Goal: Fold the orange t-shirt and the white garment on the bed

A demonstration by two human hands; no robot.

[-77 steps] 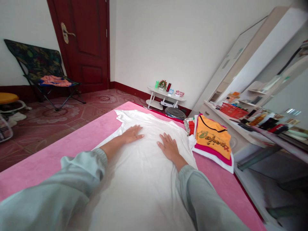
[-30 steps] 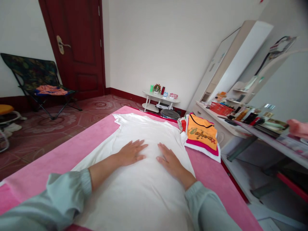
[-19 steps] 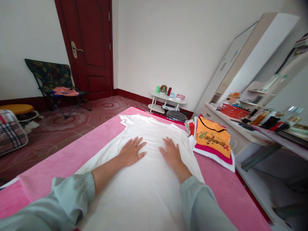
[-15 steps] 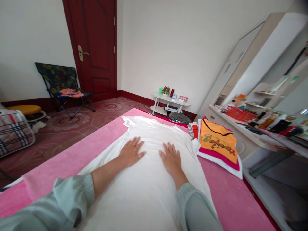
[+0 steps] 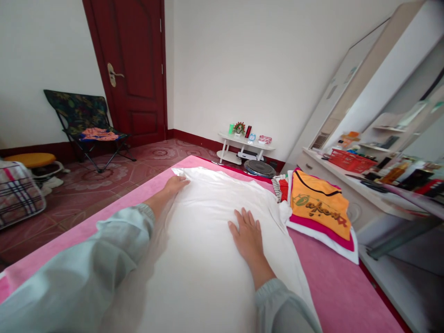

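Shirt of thin white cloth (image 5: 208, 259) laid out under both hands, lengthwise away from the person, on a pink plush-looking cover (image 5: 336, 273). Left hand (image 5: 176, 185): on the shirt's far left corner, fingertips at the cloth; can't tell if thumb and fingers pinch it or just rest. Right hand (image 5: 249, 235): palm down on the shirt, fingers spread, no grip, nearer the person than the left and well apart from it. Small creases in the cloth between the hands. Right of the right hand: folded orange garment with dark lettering (image 5: 315, 201), on a folded magenta cloth (image 5: 322, 227), on a folded white cloth (image 5: 342, 248). Just left of that stack's far end: red and striped bunched cloth (image 5: 282, 187). Well beyond both hands: low white two-tier table (image 5: 225, 138). Farther right of the right hand: red plastic basket (image 5: 350, 160) on a white dresser (image 5: 322, 167).
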